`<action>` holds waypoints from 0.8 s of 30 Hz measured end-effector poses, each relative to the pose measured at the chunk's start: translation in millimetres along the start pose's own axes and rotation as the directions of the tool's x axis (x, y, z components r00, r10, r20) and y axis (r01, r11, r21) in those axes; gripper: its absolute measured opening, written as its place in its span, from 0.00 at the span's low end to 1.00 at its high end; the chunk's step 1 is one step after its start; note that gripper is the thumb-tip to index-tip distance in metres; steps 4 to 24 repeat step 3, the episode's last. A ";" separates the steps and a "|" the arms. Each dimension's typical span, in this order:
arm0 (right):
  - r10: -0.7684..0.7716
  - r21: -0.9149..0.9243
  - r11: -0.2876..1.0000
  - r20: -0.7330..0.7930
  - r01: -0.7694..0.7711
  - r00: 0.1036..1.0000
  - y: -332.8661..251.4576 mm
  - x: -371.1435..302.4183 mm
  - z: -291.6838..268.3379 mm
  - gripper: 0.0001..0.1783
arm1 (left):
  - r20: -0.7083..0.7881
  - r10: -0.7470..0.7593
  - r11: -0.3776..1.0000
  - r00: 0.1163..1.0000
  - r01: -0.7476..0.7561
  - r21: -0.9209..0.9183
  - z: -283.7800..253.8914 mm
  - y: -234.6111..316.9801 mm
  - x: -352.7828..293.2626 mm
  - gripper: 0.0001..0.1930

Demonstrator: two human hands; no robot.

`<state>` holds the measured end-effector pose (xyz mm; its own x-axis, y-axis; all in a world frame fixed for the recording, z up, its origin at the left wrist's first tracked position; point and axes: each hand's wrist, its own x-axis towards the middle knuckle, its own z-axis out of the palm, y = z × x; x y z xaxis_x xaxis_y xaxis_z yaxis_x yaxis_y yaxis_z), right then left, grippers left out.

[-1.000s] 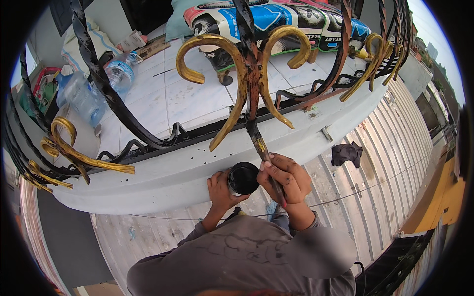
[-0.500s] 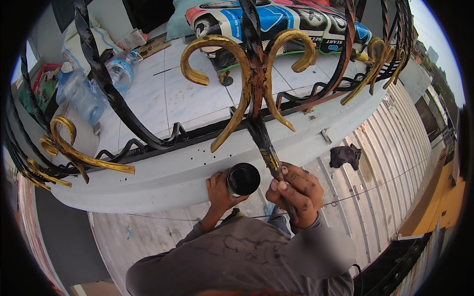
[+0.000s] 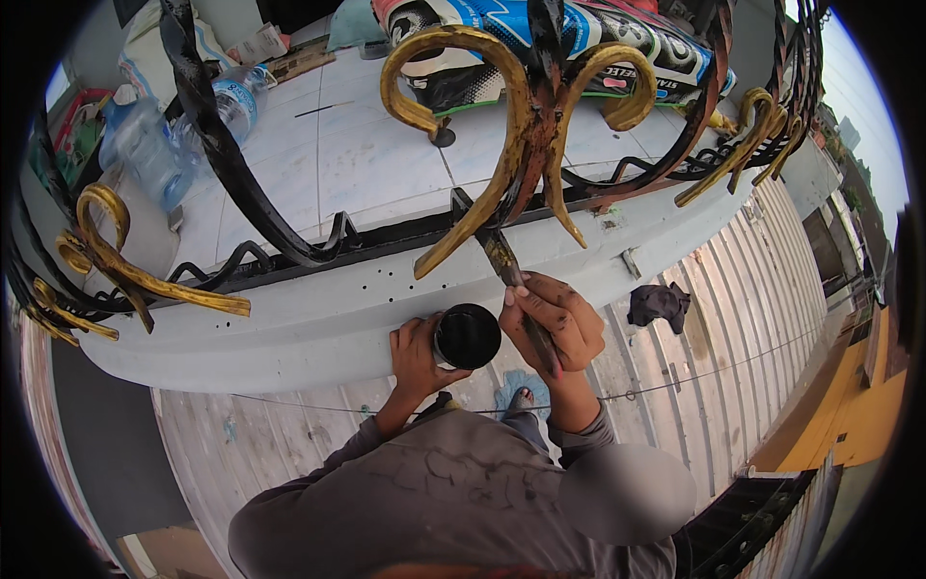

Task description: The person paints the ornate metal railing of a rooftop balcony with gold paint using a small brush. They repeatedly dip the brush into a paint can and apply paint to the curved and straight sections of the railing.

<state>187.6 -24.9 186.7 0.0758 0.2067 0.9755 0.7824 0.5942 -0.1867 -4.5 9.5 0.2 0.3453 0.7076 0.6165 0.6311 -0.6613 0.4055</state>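
My left hand (image 3: 417, 355) is wrapped round a small can of black paint (image 3: 467, 336), held with its mouth facing up. In my right hand (image 3: 561, 320) is a paintbrush (image 3: 503, 261), pinched near its ferrule, with the handle's end pointing down toward me. The brush's upper end reaches the underside of the wrought-iron railing, behind a gold scroll (image 3: 521, 125); its bristle tip is hidden there, so contact cannot be made out. Reddish-brown and black patches show on the railing bar (image 3: 542, 145) between the two gold scrolls.
Black twisted bars (image 3: 217, 145) rise from a pale curved ledge (image 3: 289, 352). Behind them, a tiled floor (image 3: 280, 169) holds plastic bottles (image 3: 154, 145) and a colourful printed bundle (image 3: 598, 48). Below lies corrugated metal roofing (image 3: 714, 357) with a dark cloth (image 3: 660, 307) and a thin wire.
My right hand has moved up and left, taking the paintbrush further under the scroll. The paint can stays in my left hand, and the view has shifted a little.
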 end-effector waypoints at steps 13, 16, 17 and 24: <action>0.025 0.022 0.999 -0.001 -0.025 1.000 -15.3 8.6 -9.5 0.21 | 0.069 0.001 1.000 0.998 -0.002 0.018 2.4 -5.1 -2.7 0.54; 0.025 0.022 0.999 -0.001 -0.025 1.000 -15.3 8.6 -9.5 0.21 | 0.069 0.001 1.000 0.998 -0.002 0.018 2.4 -5.1 -2.7 0.54; 0.025 0.022 0.999 -0.001 -0.025 1.000 -15.3 8.6 -9.5 0.21 | 0.069 0.001 1.000 0.998 -0.002 0.018 2.4 -5.1 -2.7 0.54; 0.025 0.022 0.999 -0.001 -0.025 1.000 -15.3 8.6 -9.5 0.21 | 0.069 0.001 1.000 0.998 -0.002 0.018 2.4 -5.1 -2.7 0.54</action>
